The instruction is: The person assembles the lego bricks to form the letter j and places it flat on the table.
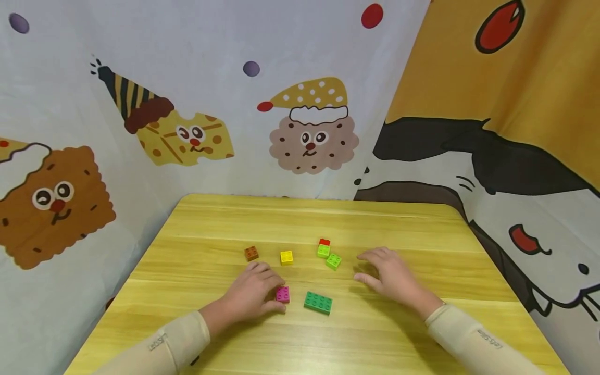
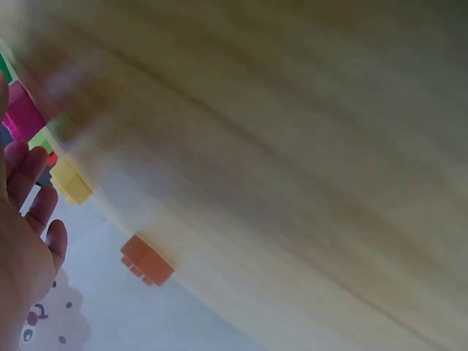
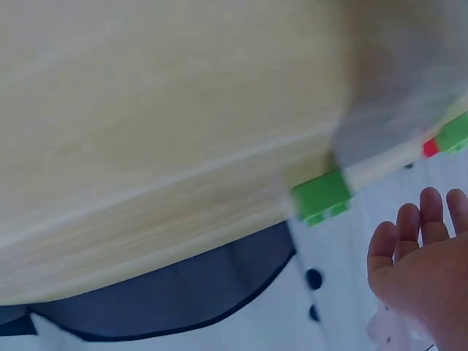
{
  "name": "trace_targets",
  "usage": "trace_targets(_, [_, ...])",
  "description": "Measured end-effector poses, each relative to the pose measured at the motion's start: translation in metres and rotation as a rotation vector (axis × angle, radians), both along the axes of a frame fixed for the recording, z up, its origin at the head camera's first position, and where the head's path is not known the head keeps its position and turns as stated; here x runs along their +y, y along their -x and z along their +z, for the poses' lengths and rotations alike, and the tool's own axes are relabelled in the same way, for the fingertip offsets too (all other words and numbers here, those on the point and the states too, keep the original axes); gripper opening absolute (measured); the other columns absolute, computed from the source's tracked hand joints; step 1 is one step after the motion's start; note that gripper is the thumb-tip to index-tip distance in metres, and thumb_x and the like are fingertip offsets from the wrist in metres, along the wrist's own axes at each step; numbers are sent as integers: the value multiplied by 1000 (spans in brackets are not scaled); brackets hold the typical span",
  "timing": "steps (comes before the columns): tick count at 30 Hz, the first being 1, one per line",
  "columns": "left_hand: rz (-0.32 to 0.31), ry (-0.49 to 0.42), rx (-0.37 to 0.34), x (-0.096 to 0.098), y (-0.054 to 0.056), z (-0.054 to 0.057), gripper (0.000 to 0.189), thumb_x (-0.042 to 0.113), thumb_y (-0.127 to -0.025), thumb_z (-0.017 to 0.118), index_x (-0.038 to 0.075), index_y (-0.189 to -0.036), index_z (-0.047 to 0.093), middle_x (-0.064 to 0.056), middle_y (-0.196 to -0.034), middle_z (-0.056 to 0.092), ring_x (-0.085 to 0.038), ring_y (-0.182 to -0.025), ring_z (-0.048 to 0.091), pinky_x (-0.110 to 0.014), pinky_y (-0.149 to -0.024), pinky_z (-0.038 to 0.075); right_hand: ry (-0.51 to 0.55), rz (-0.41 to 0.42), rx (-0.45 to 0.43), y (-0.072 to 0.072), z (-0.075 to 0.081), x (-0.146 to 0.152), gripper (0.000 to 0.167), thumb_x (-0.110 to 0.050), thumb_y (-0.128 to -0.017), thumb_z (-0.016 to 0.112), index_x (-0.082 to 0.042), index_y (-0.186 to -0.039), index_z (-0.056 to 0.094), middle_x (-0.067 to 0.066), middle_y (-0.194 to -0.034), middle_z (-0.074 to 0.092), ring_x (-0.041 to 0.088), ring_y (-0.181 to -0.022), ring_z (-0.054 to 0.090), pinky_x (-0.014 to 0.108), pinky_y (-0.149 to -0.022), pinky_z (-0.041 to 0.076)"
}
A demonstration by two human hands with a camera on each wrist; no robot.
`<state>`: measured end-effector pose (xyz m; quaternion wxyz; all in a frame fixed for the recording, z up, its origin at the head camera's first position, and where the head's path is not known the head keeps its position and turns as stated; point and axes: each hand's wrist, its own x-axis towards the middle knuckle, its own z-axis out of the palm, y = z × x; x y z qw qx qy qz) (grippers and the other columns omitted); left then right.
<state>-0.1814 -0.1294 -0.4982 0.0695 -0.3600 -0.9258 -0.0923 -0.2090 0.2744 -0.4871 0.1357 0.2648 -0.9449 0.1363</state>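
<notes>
On the wooden tabletop my left hand [image 1: 253, 291] is at a magenta brick [image 1: 283, 294], thumb on the near side and forefinger on the far side. In the left wrist view its loosely bent fingers [image 2: 28, 172] lie beside the magenta brick [image 2: 25, 113]. My right hand [image 1: 389, 273] hovers over the table with relaxed, spread fingers and holds nothing. Left of it lies a lime brick [image 1: 334, 261], touching or close beside another lime brick [image 1: 323, 251] with a red brick [image 1: 324, 241] behind. Between both hands sits a long green brick [image 1: 318, 302].
A yellow brick [image 1: 286, 258] and an orange-brown brick [image 1: 251, 253] stand beyond my left hand on the table [image 1: 225, 219]. Printed cartoon curtains [image 1: 244, 31] hang close behind the table's far edge and along its sides.
</notes>
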Motion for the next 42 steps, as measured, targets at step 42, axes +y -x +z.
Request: trace_targets(42, [-51, -53, -85, 67, -2, 20, 43, 54, -95, 76, 23, -125, 76, 10, -123, 77, -13, -119, 61, -42, -114, 47, 85, 60, -234, -22, -12, -14, 57, -56, -96, 74, -14, -135, 71, 1, -133, 73, 25, -126, 68, 50, -108, 56])
